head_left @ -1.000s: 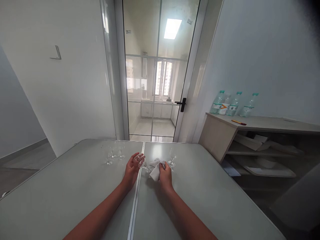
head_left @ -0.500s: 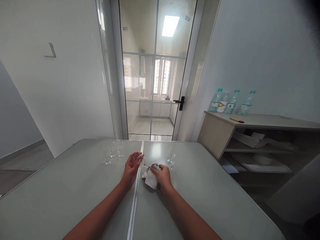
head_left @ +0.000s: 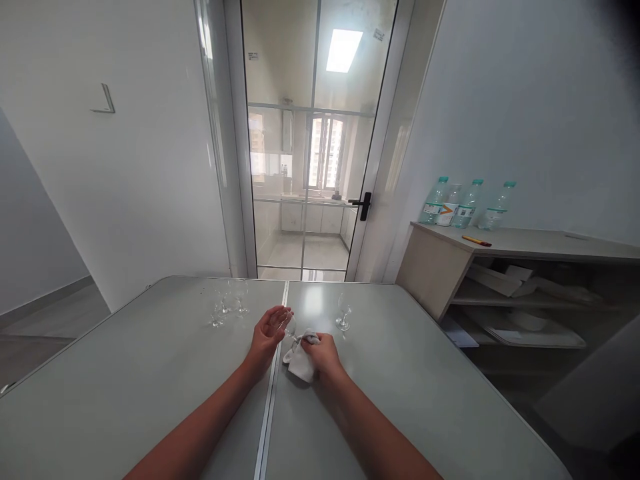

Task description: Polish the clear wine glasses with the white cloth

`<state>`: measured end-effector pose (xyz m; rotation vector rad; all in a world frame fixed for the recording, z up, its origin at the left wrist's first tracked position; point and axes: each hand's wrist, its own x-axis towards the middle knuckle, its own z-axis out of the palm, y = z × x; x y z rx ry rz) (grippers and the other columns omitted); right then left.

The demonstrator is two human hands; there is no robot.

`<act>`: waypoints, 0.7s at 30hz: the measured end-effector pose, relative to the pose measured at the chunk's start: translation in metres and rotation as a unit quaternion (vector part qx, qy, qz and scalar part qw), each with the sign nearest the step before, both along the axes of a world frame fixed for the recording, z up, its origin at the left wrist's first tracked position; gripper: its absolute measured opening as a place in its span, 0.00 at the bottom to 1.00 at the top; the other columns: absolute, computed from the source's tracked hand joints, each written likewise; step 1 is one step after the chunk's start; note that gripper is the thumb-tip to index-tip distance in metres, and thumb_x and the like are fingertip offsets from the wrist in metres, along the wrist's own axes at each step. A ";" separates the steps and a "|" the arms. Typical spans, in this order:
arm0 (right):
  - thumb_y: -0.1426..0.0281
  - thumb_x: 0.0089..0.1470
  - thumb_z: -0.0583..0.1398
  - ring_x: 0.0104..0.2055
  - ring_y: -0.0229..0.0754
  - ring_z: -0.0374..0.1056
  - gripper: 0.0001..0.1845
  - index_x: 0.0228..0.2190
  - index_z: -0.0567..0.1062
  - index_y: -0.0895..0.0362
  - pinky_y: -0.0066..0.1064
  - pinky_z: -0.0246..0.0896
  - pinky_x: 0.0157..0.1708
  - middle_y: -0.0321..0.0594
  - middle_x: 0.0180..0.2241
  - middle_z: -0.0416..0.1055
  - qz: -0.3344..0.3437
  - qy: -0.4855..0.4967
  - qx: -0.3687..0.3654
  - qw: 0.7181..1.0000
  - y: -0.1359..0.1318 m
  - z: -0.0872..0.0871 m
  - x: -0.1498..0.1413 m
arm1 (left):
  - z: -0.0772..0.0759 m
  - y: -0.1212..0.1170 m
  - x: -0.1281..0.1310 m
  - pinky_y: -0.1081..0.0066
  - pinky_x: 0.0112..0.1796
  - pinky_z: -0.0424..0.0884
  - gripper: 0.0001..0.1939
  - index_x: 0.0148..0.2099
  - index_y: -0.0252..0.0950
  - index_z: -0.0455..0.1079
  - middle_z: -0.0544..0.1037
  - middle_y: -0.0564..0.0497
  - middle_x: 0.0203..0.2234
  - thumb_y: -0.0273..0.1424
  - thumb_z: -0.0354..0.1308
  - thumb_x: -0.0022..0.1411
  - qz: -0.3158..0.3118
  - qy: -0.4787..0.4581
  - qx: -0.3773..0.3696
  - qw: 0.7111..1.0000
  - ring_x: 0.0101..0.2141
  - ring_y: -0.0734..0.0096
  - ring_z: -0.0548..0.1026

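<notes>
My left hand point(head_left: 269, 333) is wrapped round the bowl of a clear wine glass point(head_left: 289, 325), which lies tilted with its stem toward the right. In my right hand point(head_left: 324, 352) is a white cloth point(head_left: 301, 363), bunched around the foot end of that glass, so the foot is hidden. Part of the cloth hangs down toward the table. A second stemmed glass point(head_left: 343, 313) stands upright beyond my right hand. Several more stemmed glasses point(head_left: 240, 298) stand grouped on the far left of the table.
The pale table point(head_left: 150, 387) has a metal seam point(head_left: 267, 420) down its middle. Behind it is a glass door point(head_left: 305, 220) with a black handle point(head_left: 365, 206). On the right, a wooden shelf unit point(head_left: 435, 267) carries several plastic bottles point(head_left: 467, 205) and a yellow-and-red pen-like object point(head_left: 477, 241).
Both hands stay on the same glass and cloth. The glass and my left hand have shifted very slightly right, and the cloth's folds sit a little differently around the foot end.
</notes>
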<state>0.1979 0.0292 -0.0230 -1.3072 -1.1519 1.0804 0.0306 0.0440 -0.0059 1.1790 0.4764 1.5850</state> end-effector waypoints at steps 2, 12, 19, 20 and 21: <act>0.64 0.38 0.67 0.24 0.40 0.62 0.10 0.20 0.75 0.59 0.28 0.52 0.24 0.35 0.19 0.69 -0.006 -0.036 0.011 0.999 0.001 0.005 0.007 | 0.003 -0.002 0.001 0.47 0.63 0.62 0.32 0.56 0.39 0.72 0.76 0.39 0.54 0.40 0.76 0.49 0.000 0.003 -0.002 1.000 0.58 0.47 0.72; 0.76 0.41 0.56 0.31 0.40 0.66 0.27 0.47 0.74 0.54 0.27 0.58 0.32 0.33 0.31 0.75 0.063 -0.128 0.175 0.974 -0.015 0.036 0.004 | 0.006 -0.001 -0.004 0.50 0.60 0.65 0.30 0.55 0.40 0.72 0.75 0.40 0.56 0.39 0.74 0.51 0.032 -0.012 -0.030 0.999 0.55 0.51 0.75; 0.69 0.49 0.63 0.29 0.43 0.69 0.03 0.28 0.79 0.54 0.29 0.51 0.29 0.41 0.27 0.78 0.091 -0.362 0.176 0.911 -0.020 0.026 -0.006 | 0.001 -0.005 0.002 0.46 0.61 0.63 0.33 0.56 0.39 0.72 0.76 0.38 0.54 0.38 0.76 0.48 -0.045 0.020 -0.002 0.999 0.56 0.48 0.73; 0.70 0.50 0.63 0.27 0.43 0.69 0.04 0.25 0.79 0.54 0.30 0.49 0.28 0.42 0.26 0.78 0.076 -0.388 0.164 0.904 -0.018 0.023 -0.005 | 0.001 -0.005 0.004 0.45 0.61 0.63 0.33 0.56 0.39 0.72 0.77 0.38 0.53 0.38 0.76 0.48 -0.057 0.024 0.006 0.998 0.56 0.47 0.73; 0.71 0.50 0.62 0.26 0.43 0.69 0.06 0.24 0.79 0.54 0.30 0.48 0.27 0.43 0.25 0.78 0.062 -0.407 0.153 0.899 -0.016 0.020 -0.003 | 0.000 -0.006 0.005 0.45 0.62 0.62 0.34 0.56 0.39 0.72 0.77 0.38 0.53 0.39 0.76 0.48 -0.066 0.030 0.013 0.997 0.57 0.47 0.72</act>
